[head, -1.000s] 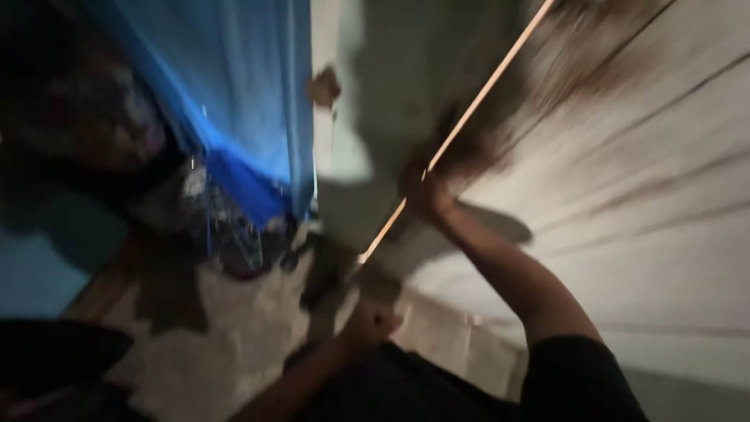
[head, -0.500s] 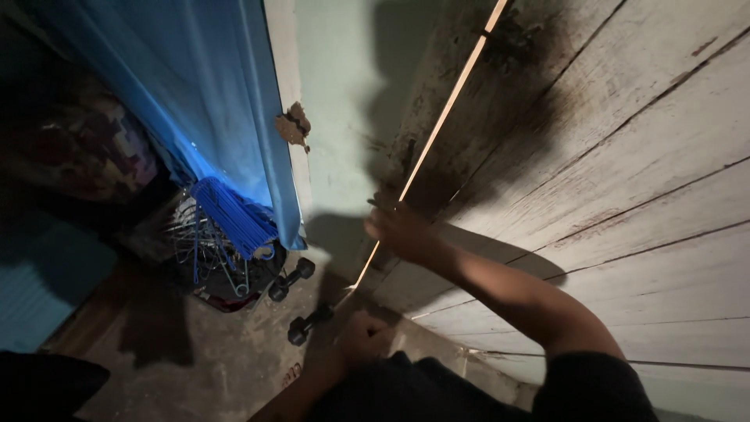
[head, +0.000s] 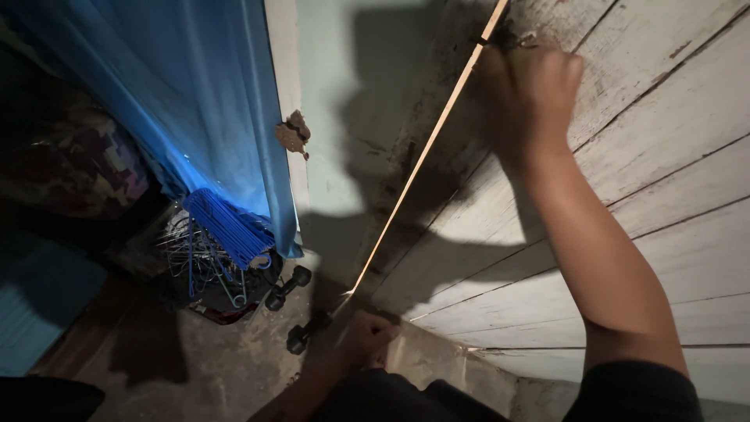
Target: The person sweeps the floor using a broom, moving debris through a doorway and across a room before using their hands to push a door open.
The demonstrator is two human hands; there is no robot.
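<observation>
My right hand [head: 527, 94] is raised to the edge of a white plank door [head: 648, 195], its fingers closed around a dark metal latch [head: 509, 37] near the top of the lit gap. My left hand [head: 367, 340] is low at the door's bottom corner, curled into a fist against the door edge. What it grips, if anything, is hidden in shadow. A thin line of light [head: 414, 172] runs along the door's edge between my two hands.
A blue curtain [head: 219, 117] hangs to the left of a pale green wall [head: 336, 117]. Under it lies a bundle of blue and wire hangers [head: 215, 246]. Two small dark dumbbells [head: 287, 286] rest on the concrete floor [head: 226, 367] beside the door.
My right hand has gone up along the door edge from mid-height to the latch. My left hand has stayed at the door's bottom corner.
</observation>
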